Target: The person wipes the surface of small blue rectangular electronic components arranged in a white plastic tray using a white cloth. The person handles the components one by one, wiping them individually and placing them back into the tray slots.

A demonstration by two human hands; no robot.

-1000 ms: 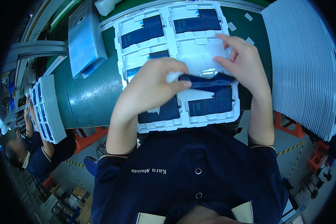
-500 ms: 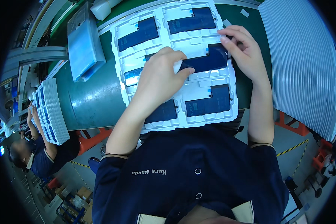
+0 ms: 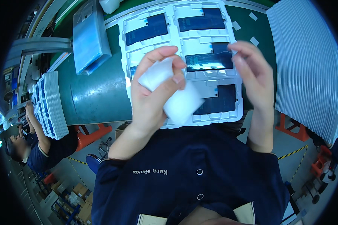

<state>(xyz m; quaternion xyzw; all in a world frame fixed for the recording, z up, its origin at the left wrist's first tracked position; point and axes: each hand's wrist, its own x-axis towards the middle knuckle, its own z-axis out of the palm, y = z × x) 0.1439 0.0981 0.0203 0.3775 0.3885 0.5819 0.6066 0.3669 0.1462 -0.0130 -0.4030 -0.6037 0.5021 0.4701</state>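
dark l-shaped piece point(image 3: 210, 63) is now laid in the middle right compartment of the white tray point(image 3: 195, 44); half a second ago it was held at its left end by the left hand point(image 3: 156, 88), over that same compartment. by the left hand the piece has been let go, and that hand has been turned palm up, with the white cloth point(image 3: 184, 103) gripped under the thumb and much more of it exposed.

the piece is set to the right of the left hand, apart from it, and its right end is placed just beside the fingertips of the right hand point(image 3: 253, 75). those fingers are loosely curled and blurred; whether anything is pinched or touched by them cannot be told. a thin pale line is seen across the piece, its nature unclear.

the lower left compartment is hidden by the left hand and cloth, the middle left one is mostly covered, and the left end of the lower right piece point(image 3: 223, 99) is overlapped by the cloth, whose edges are smeared.
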